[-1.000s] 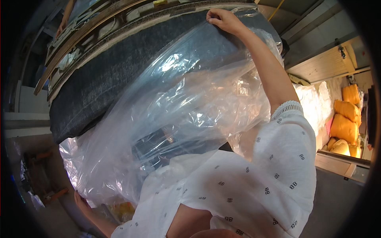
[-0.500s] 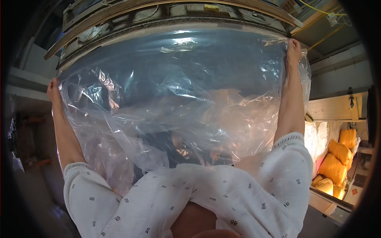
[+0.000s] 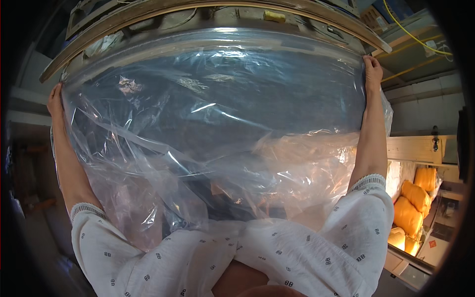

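A large clear plastic bag [image 3: 213, 133] is stretched wide in front of the person, over a dark grey slab (possibly a mattress) [image 3: 277, 109] that shows through the film. The left hand [image 3: 55, 101] grips the bag's left edge; the right hand [image 3: 372, 72] is clenched on its upper right corner. A wooden frame [image 3: 208, 10] runs above. Yellow sacks [image 3: 415, 203] lie well apart, lower right.

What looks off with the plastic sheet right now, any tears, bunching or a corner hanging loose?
No tear shows. The clear plastic sheet is stretched smooth along its top edge between the left hand and the right hand, over the dark panel. Only its lower part is crumpled and bunched above the white sleeves.
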